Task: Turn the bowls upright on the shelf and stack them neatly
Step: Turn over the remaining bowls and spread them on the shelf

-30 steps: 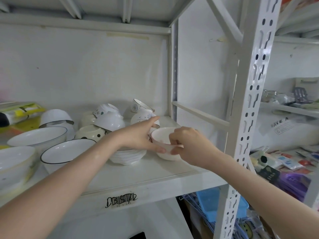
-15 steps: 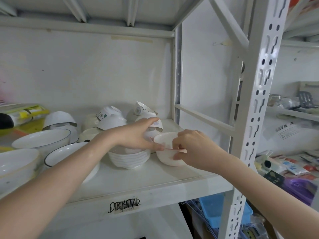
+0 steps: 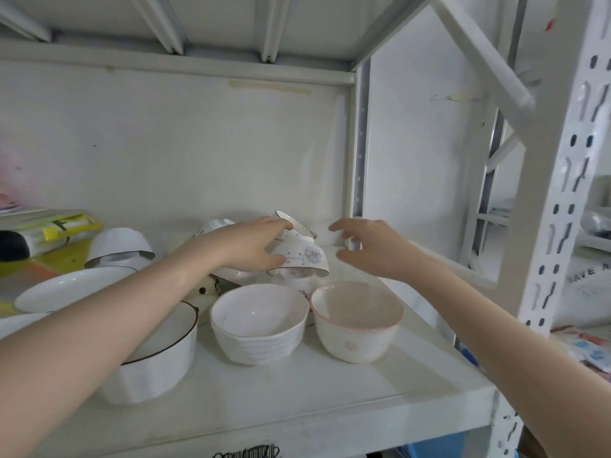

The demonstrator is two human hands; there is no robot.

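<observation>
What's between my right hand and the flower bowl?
Nothing. In the head view, only bare back wall shows in the gap between the right hand and the upside-down flower bowl, which the left hand grips.

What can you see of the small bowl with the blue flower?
The flower bowl is small, white and glossy like ceramic, with a dark rim line, a blue daisy and thin sprigs painted outside. It lies upside down, slightly tilted, on another bowl at the shelf's back. The left hand grips its left side; the right hand hovers beside it.
</observation>
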